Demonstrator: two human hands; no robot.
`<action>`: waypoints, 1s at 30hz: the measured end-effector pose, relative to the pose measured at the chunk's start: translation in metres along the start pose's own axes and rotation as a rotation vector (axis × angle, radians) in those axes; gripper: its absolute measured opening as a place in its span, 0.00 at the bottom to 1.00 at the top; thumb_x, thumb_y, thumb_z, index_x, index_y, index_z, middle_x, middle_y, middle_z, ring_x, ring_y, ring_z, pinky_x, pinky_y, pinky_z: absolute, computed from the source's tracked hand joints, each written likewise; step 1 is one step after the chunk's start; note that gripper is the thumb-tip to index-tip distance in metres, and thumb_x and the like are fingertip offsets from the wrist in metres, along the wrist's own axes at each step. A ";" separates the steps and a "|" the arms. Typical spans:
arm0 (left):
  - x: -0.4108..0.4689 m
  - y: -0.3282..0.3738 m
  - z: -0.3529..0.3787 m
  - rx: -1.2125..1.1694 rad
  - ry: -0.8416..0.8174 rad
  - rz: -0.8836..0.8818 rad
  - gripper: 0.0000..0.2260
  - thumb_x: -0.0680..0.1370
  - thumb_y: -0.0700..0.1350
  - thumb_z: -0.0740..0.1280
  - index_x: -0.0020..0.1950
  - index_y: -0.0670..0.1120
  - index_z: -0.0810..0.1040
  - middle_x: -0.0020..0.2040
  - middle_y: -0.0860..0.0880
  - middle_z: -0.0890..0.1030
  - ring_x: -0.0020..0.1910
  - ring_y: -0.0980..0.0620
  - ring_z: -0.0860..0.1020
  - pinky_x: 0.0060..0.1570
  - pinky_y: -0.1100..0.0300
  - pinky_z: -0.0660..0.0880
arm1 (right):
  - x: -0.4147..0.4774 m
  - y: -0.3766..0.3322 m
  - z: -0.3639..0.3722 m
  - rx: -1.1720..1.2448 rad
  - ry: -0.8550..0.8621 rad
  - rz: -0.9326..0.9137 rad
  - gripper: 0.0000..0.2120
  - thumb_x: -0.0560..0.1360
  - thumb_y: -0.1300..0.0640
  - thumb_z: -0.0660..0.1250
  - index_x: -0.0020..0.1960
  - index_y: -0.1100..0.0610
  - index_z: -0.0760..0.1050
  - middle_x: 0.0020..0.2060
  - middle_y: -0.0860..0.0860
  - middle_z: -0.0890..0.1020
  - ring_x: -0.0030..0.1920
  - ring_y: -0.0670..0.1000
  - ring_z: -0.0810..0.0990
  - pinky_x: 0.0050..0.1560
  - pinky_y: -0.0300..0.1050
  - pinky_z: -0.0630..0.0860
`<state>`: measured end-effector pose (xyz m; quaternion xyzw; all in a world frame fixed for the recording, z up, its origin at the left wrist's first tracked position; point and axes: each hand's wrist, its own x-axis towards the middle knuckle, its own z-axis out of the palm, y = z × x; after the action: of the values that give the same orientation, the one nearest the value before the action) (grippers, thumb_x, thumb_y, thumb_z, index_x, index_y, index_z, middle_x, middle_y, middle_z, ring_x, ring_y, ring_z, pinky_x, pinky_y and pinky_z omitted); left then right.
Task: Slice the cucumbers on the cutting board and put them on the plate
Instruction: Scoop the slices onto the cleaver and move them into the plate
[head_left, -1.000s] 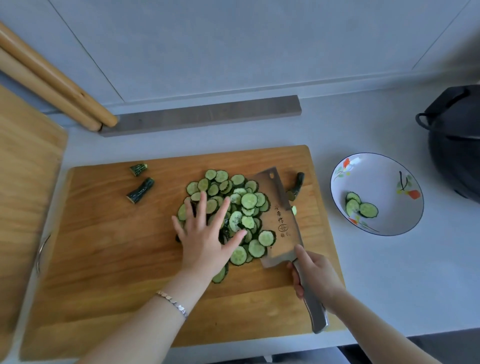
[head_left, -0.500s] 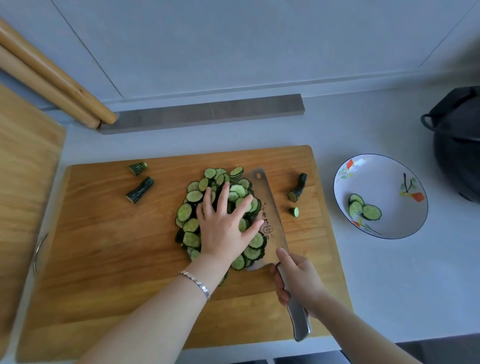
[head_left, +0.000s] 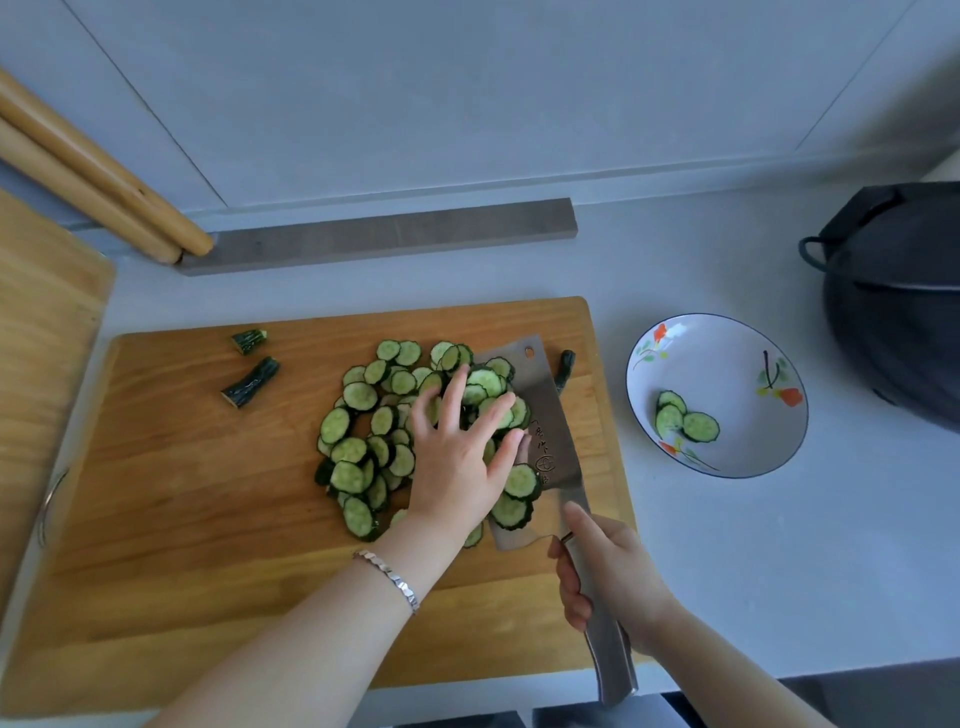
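- Counter (head_left: 727, 571): pale, carries everything listed below.
- Cutting board (head_left: 182, 519): wooden, fills the counter's front left and middle, long side along the front edge.
- Black pot (head_left: 893, 322): sits at the counter's right edge, to the rear of the plate.
- Plate (head_left: 727, 358): white with painted flowers, stands on the counter just beside the board's right edge; holds three plated slices (head_left: 680, 421) near its left wall.
- Cleaver (head_left: 550, 415): lies nearly flat at the board's right side, blade tucked under the right flank of the pile, with a few slices on its face.
- Left hand (head_left: 457, 457): spread wide, fingers straight, presses on the pile and toward the blade; grips nothing.
- Right hand (head_left: 613, 577): wrapped round the cleaver's steel handle near the board's front right corner.
- Cucumber slices (head_left: 358, 447): heaped and overlapping at the board's middle. Probably light, thin, wet and slippery; best carried as a batch between blade below and flat palm above, not pinched singly; likely to slide off a tilted blade.
- End stubs (head_left: 252, 382): two near the board's rear left corner; a third stub (head_left: 565, 369) behind the blade, near the right edge.
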<state>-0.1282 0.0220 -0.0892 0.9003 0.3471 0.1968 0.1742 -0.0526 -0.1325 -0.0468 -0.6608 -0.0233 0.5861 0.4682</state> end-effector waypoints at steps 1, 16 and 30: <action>0.000 0.004 0.002 -0.008 0.000 0.005 0.16 0.75 0.56 0.60 0.58 0.52 0.79 0.68 0.40 0.68 0.61 0.36 0.63 0.58 0.40 0.67 | -0.002 -0.001 -0.004 0.006 -0.002 -0.003 0.20 0.81 0.51 0.55 0.39 0.65 0.70 0.20 0.54 0.68 0.17 0.52 0.64 0.20 0.39 0.65; 0.055 0.150 0.091 -0.228 -0.030 0.207 0.15 0.76 0.53 0.60 0.56 0.49 0.80 0.66 0.39 0.69 0.60 0.40 0.62 0.58 0.43 0.66 | -0.030 -0.027 -0.144 0.111 0.273 -0.002 0.20 0.82 0.52 0.55 0.38 0.64 0.69 0.21 0.55 0.66 0.17 0.52 0.62 0.21 0.40 0.64; 0.085 0.194 0.141 -0.063 -0.240 0.398 0.21 0.73 0.58 0.59 0.60 0.47 0.73 0.65 0.41 0.70 0.66 0.39 0.65 0.67 0.36 0.55 | -0.016 -0.045 -0.209 -0.143 0.427 -0.025 0.17 0.80 0.54 0.57 0.37 0.64 0.70 0.19 0.53 0.70 0.18 0.52 0.67 0.22 0.41 0.67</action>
<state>0.1046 -0.0791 -0.1033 0.9620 0.1334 0.1296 0.1999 0.1324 -0.2399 -0.0316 -0.8012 0.0265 0.4238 0.4216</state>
